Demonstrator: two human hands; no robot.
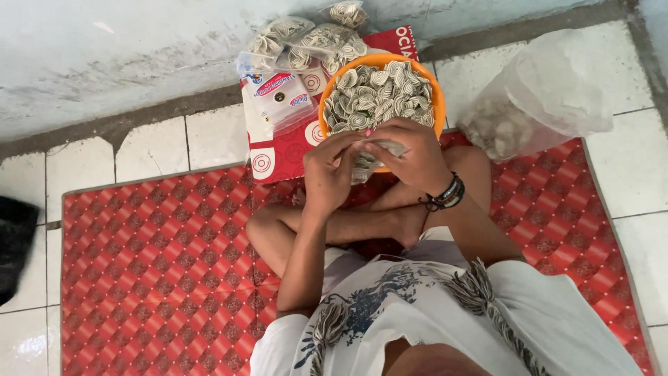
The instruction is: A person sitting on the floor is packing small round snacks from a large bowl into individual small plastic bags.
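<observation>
Head view, looking down on a seated person with crossed legs. A red patterned mat [160, 271] fills the lower left and centre of the frame and lies on a white tiled floor [149, 150]; a pale wall [139, 49] runs across the top. At the upper right a large clear plastic bag [550, 90] slumps on the tiles, with pale pieces heaped in its lower left part. At the top centre a red-and-white printed sheet [278, 150] lies between mat and wall, and on it stands a round orange bowl [435, 87] heaped with small spiral-marked crackers [379, 94]. Behind the bowl, at the top centre, lie several filled small packets [306, 38] of the same crackers, and a flat stack of empty clear bags [282, 97] rests just left of the bowl. A dark object [14, 244] shows at the left edge.

In the centre, just below the bowl's near rim, both hands meet on a small clear packet [372, 157] partly filled with crackers. Its long axis runs roughly up and down the frame; which end is the mouth cannot be told. The left hand [330, 174] has its fingers curled closed on the packet's left edge. The right hand [414, 157], with dark wristbands [445, 195] on the wrist, pinches the packet's upper right part with bent fingers.
</observation>
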